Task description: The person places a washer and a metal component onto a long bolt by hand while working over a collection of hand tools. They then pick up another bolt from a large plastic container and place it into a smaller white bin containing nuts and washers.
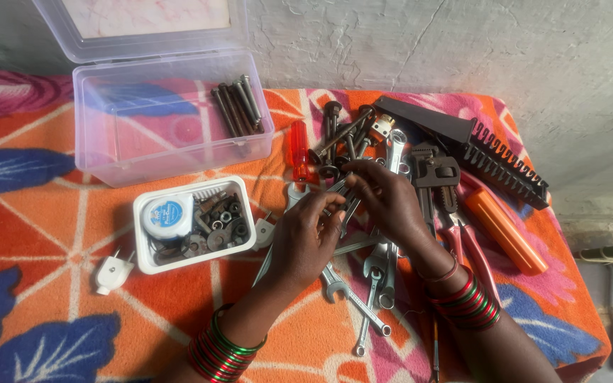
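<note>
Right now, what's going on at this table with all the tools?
A person is working with both bare hands over a heap of spanners and long bolts on an orange patterned cloth. The left hand and right hand meet above the pile, fingers pinching a slim metal piece too hidden to identify. A clear lidded box already holds several bolts, and a small white tray holds nuts and washers. A pipe wrench and a red-handled screwdriver lie nearby.
</note>
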